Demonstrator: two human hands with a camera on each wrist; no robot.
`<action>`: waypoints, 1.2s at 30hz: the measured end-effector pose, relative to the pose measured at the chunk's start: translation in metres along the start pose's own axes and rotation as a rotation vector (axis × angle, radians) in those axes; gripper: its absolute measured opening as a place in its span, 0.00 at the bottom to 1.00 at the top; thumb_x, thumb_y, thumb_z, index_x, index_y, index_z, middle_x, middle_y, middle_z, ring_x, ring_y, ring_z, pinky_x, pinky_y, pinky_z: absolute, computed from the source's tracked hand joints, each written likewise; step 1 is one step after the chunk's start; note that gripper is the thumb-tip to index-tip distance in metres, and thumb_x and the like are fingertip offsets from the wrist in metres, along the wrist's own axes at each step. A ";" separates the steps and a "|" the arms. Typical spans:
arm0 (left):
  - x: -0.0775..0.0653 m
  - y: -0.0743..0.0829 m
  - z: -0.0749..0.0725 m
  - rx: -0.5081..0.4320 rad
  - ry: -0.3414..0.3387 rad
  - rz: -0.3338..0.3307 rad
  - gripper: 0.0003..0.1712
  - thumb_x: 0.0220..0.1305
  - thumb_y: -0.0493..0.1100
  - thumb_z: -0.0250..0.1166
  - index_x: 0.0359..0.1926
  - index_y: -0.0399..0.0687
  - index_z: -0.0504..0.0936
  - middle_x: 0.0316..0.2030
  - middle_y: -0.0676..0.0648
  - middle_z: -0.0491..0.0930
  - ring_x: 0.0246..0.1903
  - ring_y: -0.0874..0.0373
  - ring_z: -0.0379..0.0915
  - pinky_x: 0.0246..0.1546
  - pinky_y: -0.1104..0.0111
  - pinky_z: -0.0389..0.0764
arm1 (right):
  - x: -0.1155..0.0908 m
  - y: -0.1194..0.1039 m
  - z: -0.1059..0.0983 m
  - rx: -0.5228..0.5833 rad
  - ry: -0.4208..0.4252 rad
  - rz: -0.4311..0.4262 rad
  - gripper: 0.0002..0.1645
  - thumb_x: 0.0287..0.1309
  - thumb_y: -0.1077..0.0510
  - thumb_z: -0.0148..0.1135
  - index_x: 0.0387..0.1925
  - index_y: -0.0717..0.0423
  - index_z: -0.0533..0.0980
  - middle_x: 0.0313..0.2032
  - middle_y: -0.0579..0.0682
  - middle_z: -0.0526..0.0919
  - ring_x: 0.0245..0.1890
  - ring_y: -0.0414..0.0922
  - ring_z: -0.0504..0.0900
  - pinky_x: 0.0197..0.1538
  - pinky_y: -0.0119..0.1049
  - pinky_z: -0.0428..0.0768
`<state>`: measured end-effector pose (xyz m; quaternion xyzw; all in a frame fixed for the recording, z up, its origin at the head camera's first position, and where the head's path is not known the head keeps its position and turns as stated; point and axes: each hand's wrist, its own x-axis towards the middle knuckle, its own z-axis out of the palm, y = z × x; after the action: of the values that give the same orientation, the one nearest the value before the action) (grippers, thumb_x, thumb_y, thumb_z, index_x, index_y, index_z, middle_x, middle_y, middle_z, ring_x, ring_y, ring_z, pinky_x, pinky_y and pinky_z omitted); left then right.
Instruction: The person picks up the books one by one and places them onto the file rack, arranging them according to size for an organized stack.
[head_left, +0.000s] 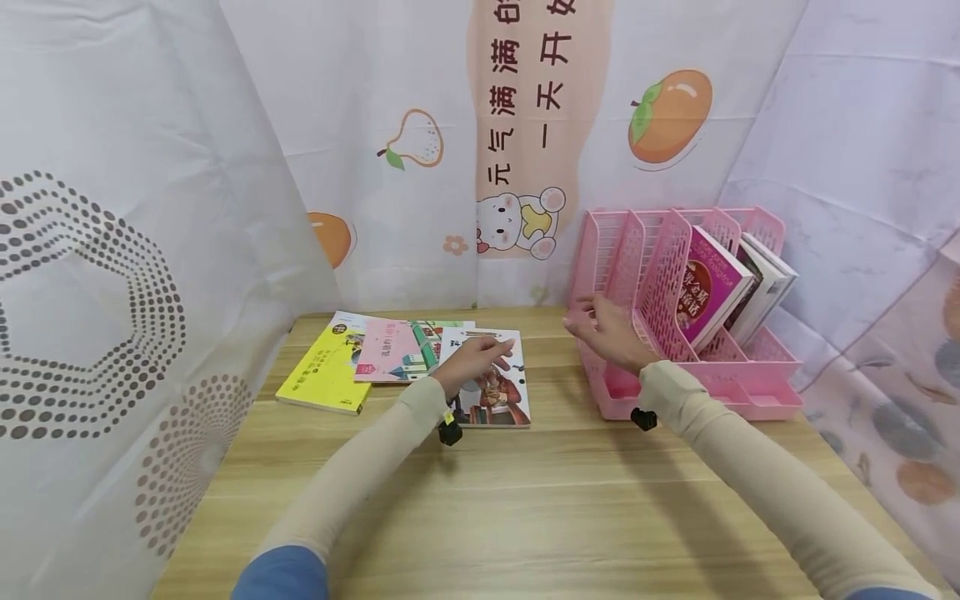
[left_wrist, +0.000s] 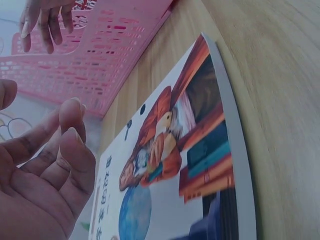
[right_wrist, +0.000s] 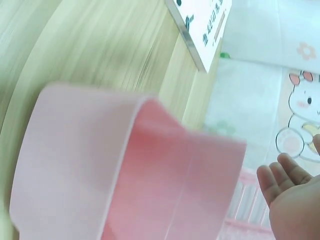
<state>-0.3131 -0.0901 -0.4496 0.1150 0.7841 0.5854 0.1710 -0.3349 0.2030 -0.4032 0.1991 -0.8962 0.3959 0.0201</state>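
Note:
A white picture book (head_left: 504, 398) lies flat on the wooden table, its cover showing a figure in red and a blue globe. My left hand (head_left: 474, 360) hovers over its upper part, fingers loosely bent and holding nothing; the left wrist view shows the fingertips (left_wrist: 72, 145) apart from the cover. By the left front of a pink file rack (head_left: 626, 407) is my right hand (head_left: 611, 333), its fingers relaxed and nothing in them. The rack's front compartment (right_wrist: 75, 165) fills much of the right wrist view, below and left of that hand.
Left of the white book lie a pink book (head_left: 386, 350) and a yellow book (head_left: 318, 367), overlapping. In the rack's right compartments stand a purple book (head_left: 708, 287) and several paler ones (head_left: 768, 287). Printed curtains (head_left: 360, 208) hang behind the table and at both sides.

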 end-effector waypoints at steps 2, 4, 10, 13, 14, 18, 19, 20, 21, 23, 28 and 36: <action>-0.002 -0.002 -0.004 -0.007 0.008 -0.004 0.31 0.76 0.65 0.56 0.57 0.42 0.82 0.50 0.37 0.84 0.29 0.46 0.78 0.30 0.59 0.80 | 0.001 -0.005 0.007 0.004 -0.013 0.009 0.42 0.73 0.40 0.58 0.74 0.62 0.58 0.67 0.67 0.67 0.64 0.65 0.70 0.64 0.64 0.70; -0.005 -0.004 -0.007 -0.007 0.016 -0.014 0.28 0.76 0.64 0.56 0.55 0.46 0.83 0.50 0.37 0.84 0.31 0.44 0.79 0.29 0.61 0.80 | 0.002 -0.008 0.013 0.004 -0.026 0.024 0.43 0.73 0.40 0.58 0.75 0.61 0.57 0.67 0.67 0.67 0.64 0.65 0.70 0.64 0.63 0.71; -0.013 -0.011 -0.017 -0.018 0.035 -0.041 0.33 0.74 0.67 0.58 0.56 0.43 0.83 0.51 0.36 0.83 0.30 0.48 0.81 0.30 0.61 0.80 | 0.004 -0.011 0.034 0.058 -0.077 0.031 0.43 0.74 0.43 0.59 0.76 0.60 0.54 0.66 0.69 0.65 0.63 0.66 0.68 0.64 0.64 0.70; -0.018 -0.013 -0.023 -0.013 0.040 -0.035 0.36 0.74 0.67 0.57 0.59 0.38 0.81 0.52 0.35 0.83 0.26 0.55 0.78 0.33 0.58 0.81 | 0.004 -0.011 0.044 0.076 -0.095 0.003 0.42 0.73 0.43 0.60 0.75 0.59 0.55 0.66 0.69 0.65 0.63 0.67 0.69 0.63 0.64 0.70; -0.019 -0.014 -0.025 -0.005 0.043 -0.032 0.37 0.74 0.67 0.56 0.60 0.37 0.80 0.52 0.35 0.83 0.26 0.56 0.77 0.33 0.57 0.81 | 0.005 -0.011 0.047 0.081 -0.101 -0.004 0.42 0.73 0.44 0.61 0.75 0.58 0.55 0.65 0.69 0.65 0.63 0.68 0.69 0.64 0.64 0.71; -0.025 -0.018 -0.031 0.021 0.056 -0.027 0.35 0.77 0.64 0.55 0.60 0.35 0.80 0.50 0.38 0.84 0.26 0.54 0.77 0.31 0.61 0.79 | 0.004 -0.014 0.058 0.079 -0.121 -0.022 0.42 0.73 0.43 0.60 0.74 0.59 0.56 0.64 0.69 0.64 0.61 0.67 0.69 0.63 0.63 0.71; -0.027 -0.020 -0.032 0.026 0.061 -0.025 0.34 0.78 0.63 0.54 0.60 0.35 0.79 0.50 0.38 0.85 0.27 0.53 0.77 0.30 0.62 0.78 | 0.004 -0.015 0.060 0.076 -0.127 -0.021 0.41 0.73 0.42 0.60 0.74 0.59 0.56 0.63 0.69 0.64 0.61 0.67 0.69 0.63 0.63 0.71; -0.028 -0.021 -0.034 0.027 0.068 -0.026 0.34 0.78 0.62 0.54 0.60 0.35 0.79 0.49 0.39 0.85 0.28 0.52 0.77 0.29 0.63 0.78 | 0.004 -0.015 0.062 0.074 -0.136 -0.021 0.42 0.73 0.42 0.60 0.74 0.60 0.56 0.63 0.70 0.64 0.61 0.67 0.69 0.62 0.63 0.71; -0.030 -0.021 -0.035 0.028 0.069 -0.026 0.34 0.78 0.62 0.54 0.60 0.35 0.79 0.49 0.39 0.85 0.29 0.51 0.77 0.30 0.63 0.78 | 0.004 -0.016 0.064 0.062 -0.142 -0.017 0.42 0.73 0.42 0.59 0.74 0.60 0.56 0.63 0.70 0.65 0.60 0.67 0.69 0.62 0.63 0.71; -0.033 -0.020 -0.036 0.029 0.067 -0.020 0.34 0.78 0.62 0.54 0.61 0.34 0.78 0.50 0.38 0.84 0.29 0.52 0.77 0.30 0.63 0.78 | 0.004 -0.016 0.067 0.033 -0.153 -0.004 0.43 0.73 0.39 0.59 0.74 0.60 0.56 0.64 0.71 0.66 0.61 0.67 0.70 0.61 0.63 0.72; -0.036 -0.022 -0.041 0.032 0.063 -0.032 0.34 0.78 0.63 0.54 0.60 0.35 0.78 0.51 0.37 0.82 0.28 0.53 0.76 0.29 0.63 0.78 | 0.001 -0.017 0.076 -0.009 -0.187 0.022 0.46 0.72 0.36 0.58 0.76 0.59 0.55 0.66 0.72 0.66 0.64 0.69 0.70 0.61 0.65 0.72; -0.053 -0.037 -0.053 0.109 0.125 -0.089 0.21 0.79 0.51 0.58 0.53 0.36 0.80 0.39 0.41 0.82 0.24 0.53 0.74 0.25 0.62 0.74 | 0.001 -0.014 0.090 -0.030 -0.228 -0.011 0.44 0.72 0.38 0.58 0.74 0.60 0.55 0.65 0.74 0.67 0.65 0.68 0.68 0.64 0.65 0.69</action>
<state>-0.2852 -0.1671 -0.4643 0.0525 0.8283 0.5397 0.1408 -0.3199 0.1297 -0.4547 0.2475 -0.8974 0.3571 -0.0767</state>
